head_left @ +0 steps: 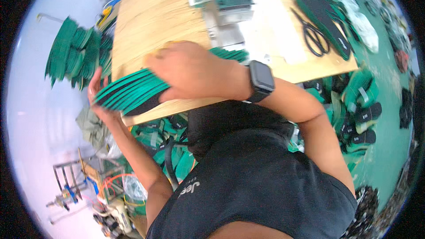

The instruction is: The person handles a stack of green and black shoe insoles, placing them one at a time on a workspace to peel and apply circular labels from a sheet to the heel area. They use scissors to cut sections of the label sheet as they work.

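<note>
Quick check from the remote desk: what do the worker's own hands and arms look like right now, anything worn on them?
Both hands are bare, with no gloves. The right hand has a dark square-faced smartwatch on a black band at its wrist. The left hand shows no watch or band. Both forearms are uncovered, and the dark short-sleeved shirt ends at the upper arms.

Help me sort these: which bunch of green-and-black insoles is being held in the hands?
The fanned stack of green-edged black insoles at the wooden board's near corner, clamped between left hand and right hand. Other green piles lie loose on the floor.
</note>
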Action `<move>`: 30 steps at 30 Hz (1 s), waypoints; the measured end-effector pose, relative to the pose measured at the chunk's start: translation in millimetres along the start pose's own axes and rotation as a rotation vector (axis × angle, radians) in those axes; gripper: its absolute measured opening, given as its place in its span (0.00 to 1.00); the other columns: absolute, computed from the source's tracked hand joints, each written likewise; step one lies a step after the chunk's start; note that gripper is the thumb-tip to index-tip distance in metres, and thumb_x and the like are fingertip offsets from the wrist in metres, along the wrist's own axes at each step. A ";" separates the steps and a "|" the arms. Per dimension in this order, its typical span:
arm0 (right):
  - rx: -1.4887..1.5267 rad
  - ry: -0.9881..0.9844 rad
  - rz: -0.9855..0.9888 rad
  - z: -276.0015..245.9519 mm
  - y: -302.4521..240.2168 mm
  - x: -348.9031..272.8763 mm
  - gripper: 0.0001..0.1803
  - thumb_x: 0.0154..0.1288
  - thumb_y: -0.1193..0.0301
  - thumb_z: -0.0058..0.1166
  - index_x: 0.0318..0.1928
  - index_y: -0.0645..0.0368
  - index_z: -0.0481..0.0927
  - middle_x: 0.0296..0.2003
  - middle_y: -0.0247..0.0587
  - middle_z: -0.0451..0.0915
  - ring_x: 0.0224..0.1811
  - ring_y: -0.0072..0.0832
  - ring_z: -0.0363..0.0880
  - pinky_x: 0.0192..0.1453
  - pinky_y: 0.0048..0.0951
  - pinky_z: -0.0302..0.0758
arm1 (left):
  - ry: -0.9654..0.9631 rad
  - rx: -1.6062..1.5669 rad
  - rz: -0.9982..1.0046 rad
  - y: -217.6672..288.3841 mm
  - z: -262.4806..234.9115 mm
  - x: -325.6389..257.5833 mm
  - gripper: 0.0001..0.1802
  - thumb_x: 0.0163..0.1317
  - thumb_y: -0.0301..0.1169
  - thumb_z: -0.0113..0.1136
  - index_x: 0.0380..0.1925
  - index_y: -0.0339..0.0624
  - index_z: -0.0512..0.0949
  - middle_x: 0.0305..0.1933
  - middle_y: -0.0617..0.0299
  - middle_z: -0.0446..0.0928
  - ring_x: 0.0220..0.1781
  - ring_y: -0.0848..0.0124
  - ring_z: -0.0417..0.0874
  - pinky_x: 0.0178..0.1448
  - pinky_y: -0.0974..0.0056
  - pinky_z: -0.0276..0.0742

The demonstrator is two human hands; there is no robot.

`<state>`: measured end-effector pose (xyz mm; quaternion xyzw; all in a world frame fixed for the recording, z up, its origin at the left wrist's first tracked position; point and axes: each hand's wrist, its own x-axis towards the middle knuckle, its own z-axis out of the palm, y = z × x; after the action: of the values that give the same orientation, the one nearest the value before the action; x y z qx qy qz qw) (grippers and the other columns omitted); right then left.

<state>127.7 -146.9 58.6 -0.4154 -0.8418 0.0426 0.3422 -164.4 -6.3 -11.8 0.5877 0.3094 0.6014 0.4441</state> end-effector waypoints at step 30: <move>-0.018 -0.076 0.298 -21.5 45.4 -82.4 0.36 0.43 0.61 0.70 0.52 0.64 0.71 0.44 0.51 0.75 0.48 0.50 0.72 0.52 0.41 0.72 | -0.581 0.817 0.194 58.6 63.0 -48.4 0.50 0.31 0.33 0.77 0.61 0.38 0.67 0.55 0.50 0.72 0.57 0.57 0.73 0.60 0.58 0.69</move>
<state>205.9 -181.9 14.3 -0.5368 -0.7835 0.1008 0.2962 -116.6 -83.5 27.2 0.8823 0.3271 0.2817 0.1877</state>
